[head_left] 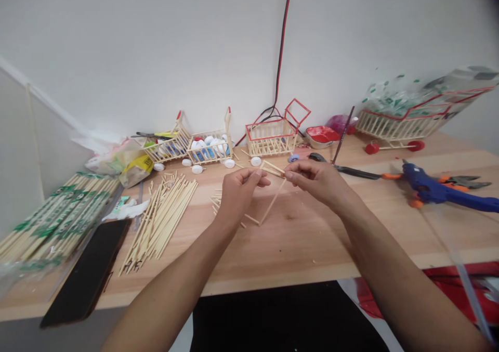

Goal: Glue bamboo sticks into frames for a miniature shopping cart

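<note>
"Quick, what was hidden from you right then?"

"Part of the stick frame [273, 201], for a start! It was between my hands, over the middle of the bench [304, 250], and my left grip [238, 188] covered its left side, so I couldn't tell whether every side joined up. Nor could I tell whether the near corner touched the wood below."

"And the grips themselves?"

"Both had hold of it! The left pinched thin sticks between thumb and fingers; my right grip [317, 181] pinched the right-hand corner, and the joint there was too small to read."

"Anything else cut off?"

"Plenty! Short sticks [215, 201] poked out from behind my left grip. The blue glue gun [424, 183] ran off the right edge, the wrapped sticks [58, 217] off the left, and the clear plastic [397, 102] in the big red-rimmed cart [390, 127] was a jumble."

"So how did the frame look?"

"Pale, slim, unpainted! One stick slanted from the right corner down to the near one, where another ran off leftward under my hand. On the far side, two lay close together, spreading slightly."
</note>
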Tool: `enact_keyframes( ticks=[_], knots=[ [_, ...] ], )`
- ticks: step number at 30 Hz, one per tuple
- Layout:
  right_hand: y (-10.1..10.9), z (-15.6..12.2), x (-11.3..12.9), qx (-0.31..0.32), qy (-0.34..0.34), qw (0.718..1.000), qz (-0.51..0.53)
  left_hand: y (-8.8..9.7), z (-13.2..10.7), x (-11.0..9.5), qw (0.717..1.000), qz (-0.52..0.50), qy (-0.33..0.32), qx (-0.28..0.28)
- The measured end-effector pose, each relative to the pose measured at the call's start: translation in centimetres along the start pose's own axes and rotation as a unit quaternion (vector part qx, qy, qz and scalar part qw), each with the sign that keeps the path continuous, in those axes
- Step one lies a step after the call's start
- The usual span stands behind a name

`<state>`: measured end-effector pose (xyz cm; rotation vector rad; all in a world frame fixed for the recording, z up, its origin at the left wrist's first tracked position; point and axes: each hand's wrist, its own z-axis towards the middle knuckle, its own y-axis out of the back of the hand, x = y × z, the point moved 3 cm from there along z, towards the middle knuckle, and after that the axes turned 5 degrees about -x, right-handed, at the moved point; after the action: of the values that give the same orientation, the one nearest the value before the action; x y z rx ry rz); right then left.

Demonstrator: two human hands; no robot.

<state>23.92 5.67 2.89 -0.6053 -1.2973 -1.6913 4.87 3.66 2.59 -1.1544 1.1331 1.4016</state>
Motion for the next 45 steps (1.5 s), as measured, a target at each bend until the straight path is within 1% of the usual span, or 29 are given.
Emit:
enact_keyframes(
  ticks=[8,19,24,28,36,45],
  knots=[
    [0.03,-0.11,0.01,0.008,-0.017,1.0,-0.001,0.05,0.01,0.05,1.0,0.003,-0.009,0.002],
    [0.06,-0.03,0.06,0.017,-0.011,1.0,0.004,0.03,0.06,0.12,1.0,0.007,-0.019,0.009],
    [0.18,0.04,-0.18,0.014,-0.005,1.0,-0.006,0.03,0.06,0.16,1.0,0.006,-0.019,0.009],
    [0.23,0.08,-0.41,0.013,-0.014,1.0,-0.002,0.02,0.1,0.21,1.0,0.003,-0.018,0.012],
    [0.25,0.08,-0.31,0.002,-0.017,1.0,-0.025,0.01,0.09,0.18,1.0,-0.002,-0.018,0.012],
    [0.36,0.03,0.21,-0.014,0.012,0.999,-0.034,0.07,0.06,0.09,1.0,-0.001,-0.02,0.005]
  ],
)
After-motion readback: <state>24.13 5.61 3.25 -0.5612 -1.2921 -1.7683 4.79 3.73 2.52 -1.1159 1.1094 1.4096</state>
